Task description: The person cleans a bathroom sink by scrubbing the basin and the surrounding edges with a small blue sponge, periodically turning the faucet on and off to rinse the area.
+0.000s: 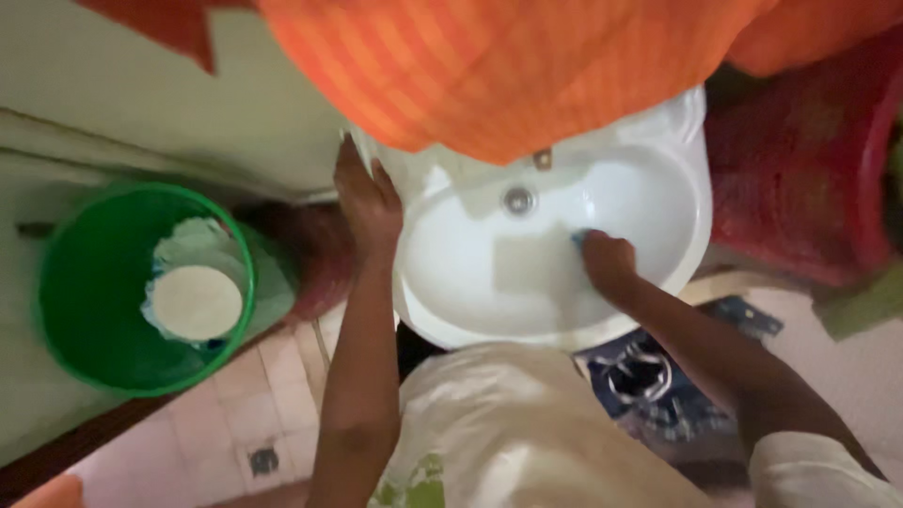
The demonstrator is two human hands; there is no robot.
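Here, the left hand (369, 202) is resting flat on the left rim of the white washbasin (658, 160), its fingers (350, 162) lying extended and nearly together over the edge, holding nothing. The right hand (609, 261) is sitting inside the bowl, right of centre, its fingers curled shut around a small blue item (578, 237); only a sliver of that item is showing, so its kind cannot be determined. The metal drain (518, 198) is lying above and left of the right hand, apart from it. An orange striped cloth (508, 66) is hanging over the rear of the basin. On the tiled floor (235, 423) to the left, a green bucket (80, 282) is standing, containing 1 pale round container (196, 301). A red mesh basket (800, 169) is standing to the right.
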